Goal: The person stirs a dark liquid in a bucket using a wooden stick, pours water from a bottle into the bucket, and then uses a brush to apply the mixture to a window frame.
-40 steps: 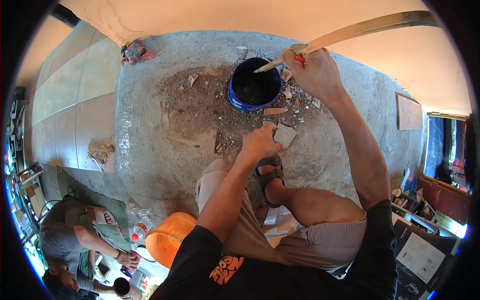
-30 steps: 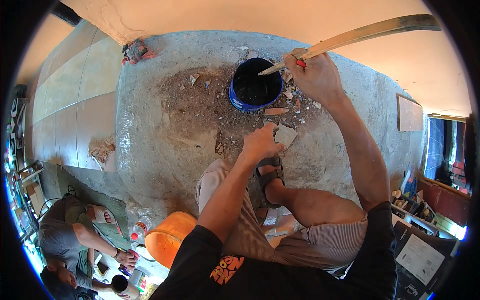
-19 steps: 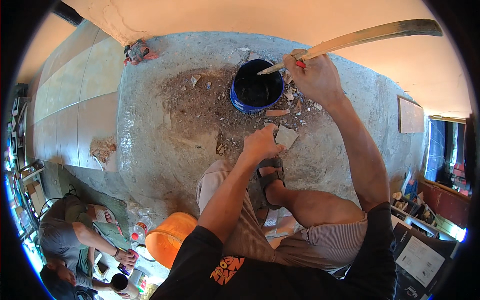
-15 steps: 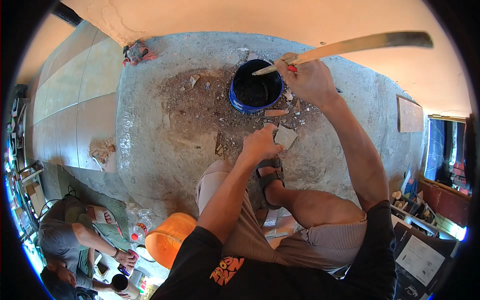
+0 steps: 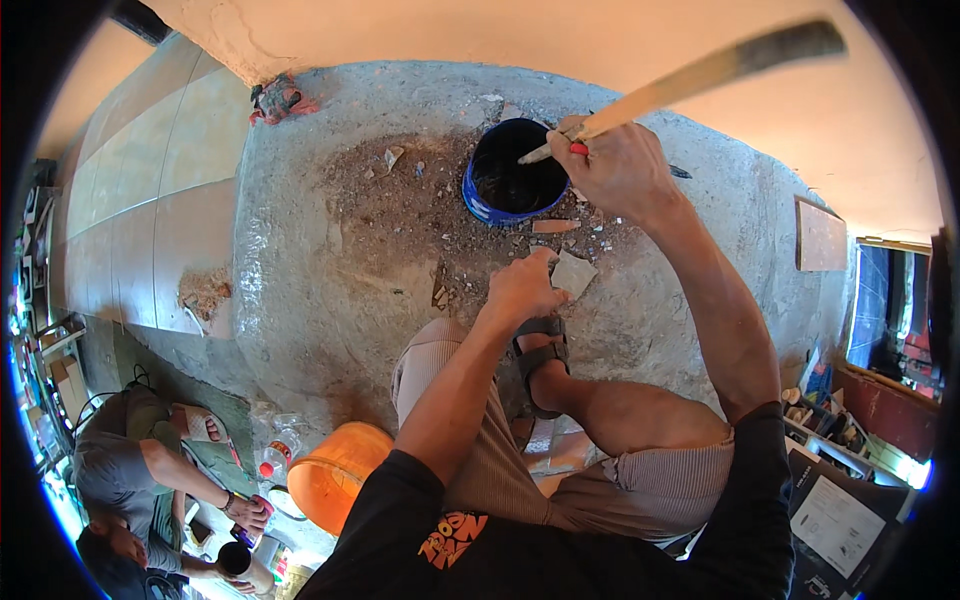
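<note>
Wooden stick (image 5: 700, 82) angles into the blue bucket (image 5: 490, 211) on rubble-strewn concrete floor (image 5: 320, 320) by the peach wall (image 5: 450, 32). It's pale, its blurred dark far end swung higher in view than half a second ago. Our right hand (image 5: 622, 172) clamps it; whether our left hand (image 5: 522, 287), well apart, grips the tile shard (image 5: 576, 274), we can't tell.

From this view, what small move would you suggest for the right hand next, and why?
I'd probably have the right hand ease the wooden stick slightly lower, since its tip appears over the dark interior of the blue bucket; whether it touches anything inside is unclear.
</note>
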A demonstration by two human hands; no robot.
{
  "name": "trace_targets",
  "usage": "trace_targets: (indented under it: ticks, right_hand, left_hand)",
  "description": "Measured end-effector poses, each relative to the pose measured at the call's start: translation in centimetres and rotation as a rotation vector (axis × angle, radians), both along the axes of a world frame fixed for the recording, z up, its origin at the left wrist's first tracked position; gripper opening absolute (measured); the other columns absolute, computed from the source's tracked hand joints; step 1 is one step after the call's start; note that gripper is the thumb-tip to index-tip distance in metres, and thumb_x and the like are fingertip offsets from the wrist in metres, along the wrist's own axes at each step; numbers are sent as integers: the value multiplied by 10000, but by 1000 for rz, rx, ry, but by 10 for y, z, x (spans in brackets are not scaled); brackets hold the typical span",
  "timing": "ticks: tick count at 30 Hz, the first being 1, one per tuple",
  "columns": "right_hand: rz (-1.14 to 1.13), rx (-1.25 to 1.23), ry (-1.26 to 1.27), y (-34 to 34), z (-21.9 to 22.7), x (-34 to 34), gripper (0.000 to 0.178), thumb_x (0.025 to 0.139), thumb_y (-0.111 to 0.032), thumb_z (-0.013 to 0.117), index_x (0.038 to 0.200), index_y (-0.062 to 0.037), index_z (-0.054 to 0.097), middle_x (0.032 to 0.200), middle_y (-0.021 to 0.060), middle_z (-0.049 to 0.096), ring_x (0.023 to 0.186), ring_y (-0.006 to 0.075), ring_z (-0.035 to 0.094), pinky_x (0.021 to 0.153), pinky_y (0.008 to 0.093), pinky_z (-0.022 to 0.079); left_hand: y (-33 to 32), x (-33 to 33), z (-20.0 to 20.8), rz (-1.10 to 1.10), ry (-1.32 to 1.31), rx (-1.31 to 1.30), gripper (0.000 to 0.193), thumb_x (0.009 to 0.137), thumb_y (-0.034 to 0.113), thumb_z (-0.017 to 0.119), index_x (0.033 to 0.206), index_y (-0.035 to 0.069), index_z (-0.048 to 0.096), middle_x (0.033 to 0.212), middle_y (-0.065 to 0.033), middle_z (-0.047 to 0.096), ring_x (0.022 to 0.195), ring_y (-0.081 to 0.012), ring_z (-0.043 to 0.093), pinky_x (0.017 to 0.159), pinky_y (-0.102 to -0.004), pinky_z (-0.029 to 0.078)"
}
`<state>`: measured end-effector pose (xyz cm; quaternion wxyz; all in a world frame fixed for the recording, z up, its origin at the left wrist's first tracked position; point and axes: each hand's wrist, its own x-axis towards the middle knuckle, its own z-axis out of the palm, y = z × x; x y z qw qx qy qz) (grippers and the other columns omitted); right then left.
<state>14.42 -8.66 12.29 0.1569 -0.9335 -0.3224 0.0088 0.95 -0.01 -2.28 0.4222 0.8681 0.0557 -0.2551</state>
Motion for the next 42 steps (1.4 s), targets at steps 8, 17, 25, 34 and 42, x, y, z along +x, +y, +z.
trace_targets:
  ticks: [8, 17, 25, 34, 42]
  right_hand:
    - [-28, -37, 8, -6, 0, 1, 355, 925, -341, 571, 744, -65, 702, 651, 158, 654, 640, 358, 659, 611, 443, 553]
    - [27, -31, 79, -2, -1, -1, 361, 944, -334, 546, 741, -80, 704, 642, 140, 654, 643, 353, 660, 622, 444, 552]
    - [2, 19, 54, -1, -2, -1, 336, 935, -319, 559, 749, -79, 704, 610, 150, 632, 629, 373, 649, 625, 458, 546]
    - [-72, 89, -25, -6, 7, 9, 347, 935, -323, 573, 714, -64, 639, 617, 137, 628, 635, 367, 646, 615, 461, 539]
    - [-95, 100, -4, -11, 7, 12, 331, 938, -318, 581, 725, -70, 632, 619, 123, 624, 637, 354, 642, 605, 450, 530]
  left_hand:
    - [-3, 1, -4, -2, -20, -10, 691, 691, 374, 819, 1268, 91, 564, 922, -118, 739, 965, -317, 698, 851, -435, 521]
    - [-3, 2, -8, 16, -20, -49, 728, 674, 359, 837, 1291, 92, 560, 905, -114, 739, 955, -321, 701, 842, -435, 522]
    - [-2, 3, -8, 15, -7, -14, 722, 681, 359, 832, 1299, 100, 565, 891, -107, 742, 943, -295, 708, 834, -417, 526]
    - [-4, 5, -10, 3, -20, 0, 714, 690, 362, 827, 1299, 98, 564, 912, -118, 739, 946, -294, 706, 835, -421, 529]
    - [-7, 6, -10, -3, -6, -7, 718, 683, 380, 829, 1287, 93, 566, 932, -121, 737, 981, -308, 697, 865, -430, 522]
